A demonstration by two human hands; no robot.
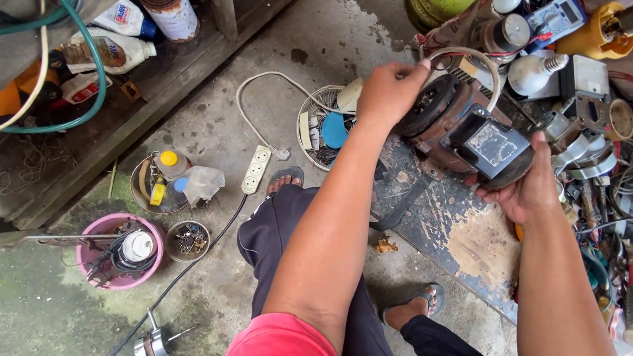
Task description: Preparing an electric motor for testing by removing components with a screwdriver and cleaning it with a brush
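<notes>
A dark, rusty electric motor (451, 128) with a black box on its side is held above a worn board (461, 236). My left hand (391, 91) grips its far round end, fingers curled over the top. My right hand (527, 186) cups its near end from below, thumb against the black box. A curved wire hoop (467, 54) arcs over the motor's far side. My knees and sandalled feet show below the arms.
A white power strip (256, 168) with cord lies on the concrete floor. A pink bowl (97, 276) of parts, a small tin of screws (187, 240) and a fan grille (321, 128) sit left. Tools, a meter (555, 18) and a bulb (532, 72) crowd the right.
</notes>
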